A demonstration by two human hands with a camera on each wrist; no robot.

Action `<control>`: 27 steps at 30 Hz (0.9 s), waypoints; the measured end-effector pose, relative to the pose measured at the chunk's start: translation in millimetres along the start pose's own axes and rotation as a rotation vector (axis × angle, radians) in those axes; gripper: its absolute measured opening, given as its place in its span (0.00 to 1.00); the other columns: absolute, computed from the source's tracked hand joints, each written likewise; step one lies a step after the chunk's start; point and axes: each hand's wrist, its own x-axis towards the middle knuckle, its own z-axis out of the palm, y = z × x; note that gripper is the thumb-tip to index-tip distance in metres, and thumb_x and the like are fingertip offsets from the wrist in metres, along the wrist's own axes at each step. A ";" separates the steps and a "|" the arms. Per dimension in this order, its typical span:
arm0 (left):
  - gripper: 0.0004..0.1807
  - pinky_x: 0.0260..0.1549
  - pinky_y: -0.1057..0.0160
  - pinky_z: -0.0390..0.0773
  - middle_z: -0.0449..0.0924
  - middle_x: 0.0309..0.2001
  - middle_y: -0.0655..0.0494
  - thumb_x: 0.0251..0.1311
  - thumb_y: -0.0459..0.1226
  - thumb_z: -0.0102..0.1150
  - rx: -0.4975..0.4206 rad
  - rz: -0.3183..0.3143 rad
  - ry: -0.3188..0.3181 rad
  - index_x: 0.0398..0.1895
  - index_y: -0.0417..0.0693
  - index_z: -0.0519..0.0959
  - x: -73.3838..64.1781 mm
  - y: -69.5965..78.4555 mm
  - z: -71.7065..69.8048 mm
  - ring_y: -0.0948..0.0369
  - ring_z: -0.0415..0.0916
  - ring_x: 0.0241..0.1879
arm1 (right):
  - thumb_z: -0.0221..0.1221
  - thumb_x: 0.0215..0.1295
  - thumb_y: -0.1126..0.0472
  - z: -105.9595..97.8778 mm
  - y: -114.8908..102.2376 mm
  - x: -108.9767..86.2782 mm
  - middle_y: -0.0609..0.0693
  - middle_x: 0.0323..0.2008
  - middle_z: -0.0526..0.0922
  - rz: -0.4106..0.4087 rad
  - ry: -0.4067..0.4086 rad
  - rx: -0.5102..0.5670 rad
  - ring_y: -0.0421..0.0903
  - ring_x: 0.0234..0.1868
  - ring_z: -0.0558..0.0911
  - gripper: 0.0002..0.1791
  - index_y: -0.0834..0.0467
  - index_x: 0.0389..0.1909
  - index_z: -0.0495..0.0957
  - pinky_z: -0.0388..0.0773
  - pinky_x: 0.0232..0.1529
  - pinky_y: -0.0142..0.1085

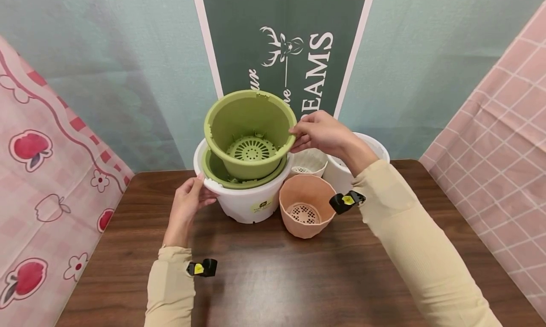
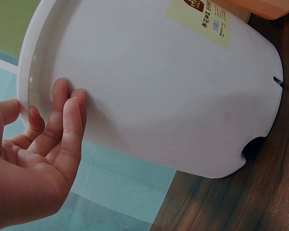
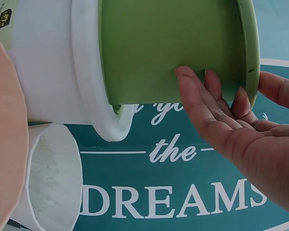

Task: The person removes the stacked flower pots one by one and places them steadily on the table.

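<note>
My right hand (image 1: 322, 133) grips the rim of a green plastic flower pot (image 1: 243, 116), thumb over the edge and fingers beneath. This pot has a slotted bottom and stands raised, partly inside another green pot (image 1: 216, 169). That lower green pot sits in a large white flower pot (image 1: 245, 209) with a yellow label. With thumb and fingers, my left hand (image 1: 186, 199) pinches the white pot's rim at its left side. In the left wrist view, fingers touch the white wall (image 2: 149, 82). The right wrist view shows fingers against the green wall (image 3: 168, 48).
Right of the white pot stands a peach pot (image 1: 308, 194) with a perforated bottom. Behind it are a cream pot (image 1: 315, 158) and another white pot (image 1: 341, 175), partly hidden by my right arm. The brown wooden table (image 1: 273, 279) meets hanging cloths at the back and sides.
</note>
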 end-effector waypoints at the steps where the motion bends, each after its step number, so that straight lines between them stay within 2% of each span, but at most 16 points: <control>1: 0.15 0.28 0.67 0.80 0.78 0.20 0.59 0.67 0.45 0.45 0.003 0.000 0.000 0.33 0.40 0.68 0.0 -0.1 0.1 0.65 0.79 0.25 | 0.45 0.65 0.72 -0.2 -0.6 -0.9 0.58 0.26 0.81 -0.001 0.001 0.002 0.49 0.29 0.83 0.10 0.78 0.40 0.65 0.77 0.43 0.47; 14: 0.16 0.29 0.68 0.80 0.78 0.20 0.60 0.67 0.46 0.45 0.010 -0.007 0.002 0.33 0.40 0.68 -1.2 0.8 0.6 0.65 0.78 0.25 | 0.43 0.65 0.73 -5.3 -10.5 -8.8 0.64 0.30 0.81 -0.026 -0.012 0.028 0.51 0.30 0.83 0.14 0.82 0.45 0.64 0.78 0.42 0.46; 27: 0.15 0.28 0.67 0.80 0.78 0.20 0.60 0.67 0.45 0.45 -0.004 0.000 -0.008 0.32 0.42 0.69 -2.7 1.6 0.2 0.65 0.78 0.25 | 0.44 0.65 0.74 -9.9 -16.2 -16.9 0.62 0.28 0.81 -0.038 0.001 0.058 0.52 0.32 0.83 0.11 0.82 0.41 0.66 0.78 0.43 0.46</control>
